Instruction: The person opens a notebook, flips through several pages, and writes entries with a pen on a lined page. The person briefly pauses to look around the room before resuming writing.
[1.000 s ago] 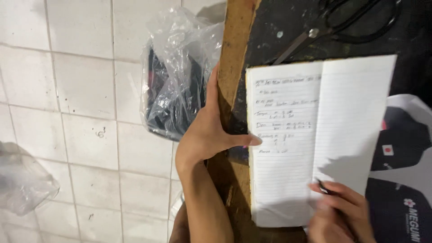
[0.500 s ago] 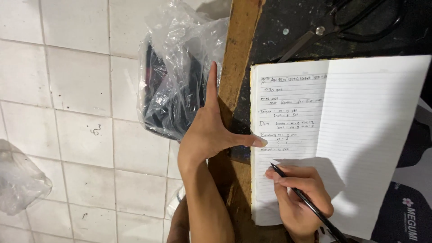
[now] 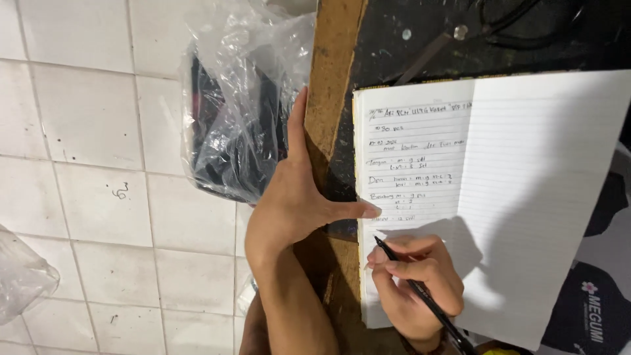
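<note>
An open lined notebook (image 3: 526,197) lies on a dark tabletop, its left page partly filled with handwriting. My left hand (image 3: 289,204) rests flat on the table's wooden edge (image 3: 332,79), fingers together pointing up, thumb stretched onto the notebook's left margin. My right hand (image 3: 414,283) grips a black pen (image 3: 420,296), its tip touching the left page just below the written lines. The hand casts a shadow across the page.
A clear plastic bag (image 3: 243,105) with dark items inside lies on the white tiled floor left of the table. Another crumpled bag (image 3: 20,276) is at the far left. Black cables (image 3: 526,26) and printed dark fabric (image 3: 598,309) border the notebook.
My right hand with the pen has moved from the lower right up and left onto the left page. The view has shifted closer. My left hand stays put.
</note>
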